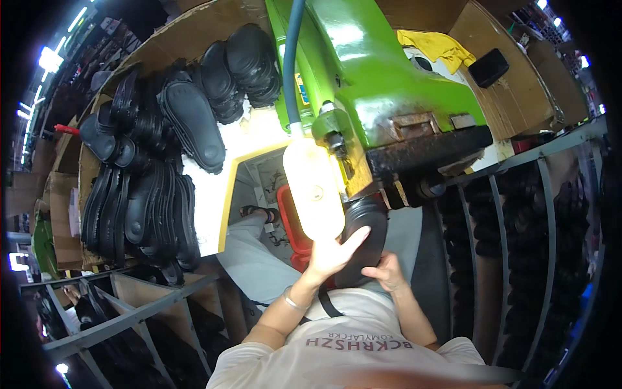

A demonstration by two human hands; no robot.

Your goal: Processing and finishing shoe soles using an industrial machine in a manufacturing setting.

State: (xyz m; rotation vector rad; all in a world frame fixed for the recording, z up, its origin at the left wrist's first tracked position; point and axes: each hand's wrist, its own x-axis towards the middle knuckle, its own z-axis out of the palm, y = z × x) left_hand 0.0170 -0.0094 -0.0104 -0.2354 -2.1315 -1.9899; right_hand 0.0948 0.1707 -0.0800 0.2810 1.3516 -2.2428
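A black shoe sole point(367, 241) is held in front of my body, its far end under the head of a green machine point(395, 91). My left hand point(332, 260) grips its left side, with the thumb laid along the top face; the other fingers are partly hidden. On the right, my right hand point(387, 272) is closed on the sole's near edge, thumb and fingers pinching it. Just beyond my left hand hangs a brightly glowing lamp point(314, 194) on a blue-grey flexible neck.
Stacks of black soles point(146, 207) fill the left of the white worktop point(210, 188), backed by cardboard. Beneath, a red container point(295, 227) shows beside my legs. Metal racks point(499, 240) with dark soles stand at right. A yellow cloth point(437, 48) lies in the far right box.
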